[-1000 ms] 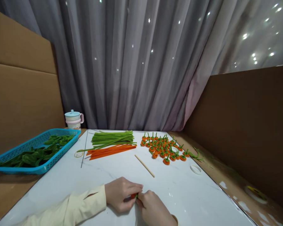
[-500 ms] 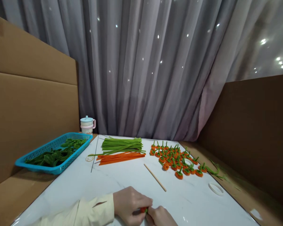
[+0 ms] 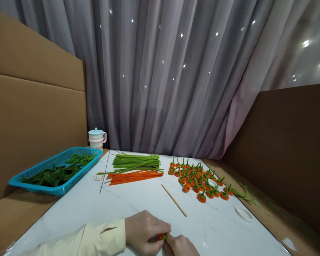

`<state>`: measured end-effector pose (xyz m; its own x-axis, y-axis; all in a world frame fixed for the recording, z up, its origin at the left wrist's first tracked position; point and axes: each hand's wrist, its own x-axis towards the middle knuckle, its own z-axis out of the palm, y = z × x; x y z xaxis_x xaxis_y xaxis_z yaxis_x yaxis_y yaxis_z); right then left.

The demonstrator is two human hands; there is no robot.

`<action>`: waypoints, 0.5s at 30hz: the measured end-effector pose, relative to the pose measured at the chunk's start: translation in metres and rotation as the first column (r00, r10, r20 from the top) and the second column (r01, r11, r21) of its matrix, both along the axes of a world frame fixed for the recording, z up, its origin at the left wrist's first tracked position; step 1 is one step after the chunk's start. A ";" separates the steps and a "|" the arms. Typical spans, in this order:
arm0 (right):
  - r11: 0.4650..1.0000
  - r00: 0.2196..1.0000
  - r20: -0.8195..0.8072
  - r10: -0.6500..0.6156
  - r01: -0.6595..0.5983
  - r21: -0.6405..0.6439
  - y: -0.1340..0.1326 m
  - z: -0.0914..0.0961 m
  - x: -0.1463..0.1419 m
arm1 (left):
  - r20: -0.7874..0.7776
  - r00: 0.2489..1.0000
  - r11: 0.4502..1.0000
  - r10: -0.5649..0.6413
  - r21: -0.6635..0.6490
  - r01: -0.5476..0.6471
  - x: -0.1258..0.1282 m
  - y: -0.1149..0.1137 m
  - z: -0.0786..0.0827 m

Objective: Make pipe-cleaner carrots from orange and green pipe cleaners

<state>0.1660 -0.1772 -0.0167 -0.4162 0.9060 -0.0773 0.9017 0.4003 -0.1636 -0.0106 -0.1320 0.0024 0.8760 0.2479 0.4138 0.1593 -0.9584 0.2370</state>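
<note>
At the bottom edge of the white table (image 3: 101, 209), my left hand (image 3: 145, 231) and my right hand (image 3: 180, 246) pinch together on a small orange and green pipe-cleaner piece (image 3: 161, 236). Both hands have their fingers closed round it; most of the piece is hidden between them. A cream sleeve covers my left forearm. Further back lie a bundle of green pipe cleaners (image 3: 136, 161) and a bundle of orange pipe cleaners (image 3: 134, 176). Several finished orange pieces with green stems (image 3: 200, 179) are spread at the right.
A thin wooden stick (image 3: 174, 200) lies mid-table. A blue basket (image 3: 21, 182) with green leaf shapes stands on the left, a lidded cup (image 3: 96, 138) behind it. A white ring (image 3: 243, 213) lies right. Cardboard walls stand left and right, a grey curtain behind.
The camera view shifted down and right, then settled. My hands stayed joined on the small piece, with only slight finger movement.
</note>
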 end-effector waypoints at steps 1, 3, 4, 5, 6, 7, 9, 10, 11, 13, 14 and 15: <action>1.000 1.000 0.006 0.000 0.000 0.005 -0.001 0.004 -0.002 | -0.001 1.000 1.000 0.006 0.001 -0.006 0.000 0.000 0.001; 1.000 0.999 0.040 -0.016 0.016 0.004 -0.005 0.015 -0.006 | -0.004 1.000 1.000 0.020 0.009 -0.020 0.000 -0.001 0.002; 1.000 0.997 0.067 -0.026 0.026 0.005 -0.006 0.023 -0.008 | -0.003 1.000 1.000 0.026 0.016 -0.026 0.000 -0.001 0.003; 0.999 0.995 0.095 -0.035 0.036 -0.006 -0.008 0.031 -0.011 | -0.001 0.999 0.999 0.032 0.023 -0.032 0.000 -0.002 0.003; 0.999 0.993 0.110 -0.029 0.031 -0.011 -0.009 0.041 -0.013 | 0.004 0.999 0.999 0.041 0.029 -0.041 -0.001 -0.001 0.004; 1.000 0.993 0.112 -0.019 0.020 -0.004 -0.009 0.050 -0.014 | 0.009 0.999 0.998 0.052 0.031 -0.052 -0.002 -0.001 0.004; 1.000 0.984 0.175 0.024 -0.022 -0.011 -0.005 0.068 -0.017 | 0.019 0.996 0.996 0.087 0.021 -0.087 -0.004 0.000 0.005; 0.998 0.978 0.202 0.056 -0.056 -0.006 -0.002 0.076 -0.019 | 0.024 0.994 0.994 0.110 0.008 -0.110 -0.006 0.002 0.005; 0.994 0.968 0.229 0.105 -0.104 -0.015 0.003 0.082 -0.021 | 0.030 0.991 0.991 0.134 -0.009 -0.134 -0.008 0.003 0.005; 0.982 0.944 0.273 0.184 -0.190 -0.006 0.013 0.091 -0.026 | 0.046 0.983 0.983 0.179 -0.046 -0.177 -0.013 0.007 0.004; 0.975 0.933 0.289 0.215 -0.224 -0.004 0.018 0.093 -0.029 | 0.057 0.978 0.978 0.200 -0.068 -0.197 -0.016 0.009 0.002; 0.969 0.923 0.303 0.236 -0.246 -0.003 0.024 0.095 -0.033 | 0.069 0.973 0.973 0.219 -0.095 -0.212 -0.019 0.011 0.001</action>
<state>0.1329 -0.1537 0.0782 -0.5848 0.7855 -0.2023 0.7821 0.6122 0.1161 -0.0292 -0.1214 0.0036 0.7635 0.4652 0.4480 0.3372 -0.8787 0.3378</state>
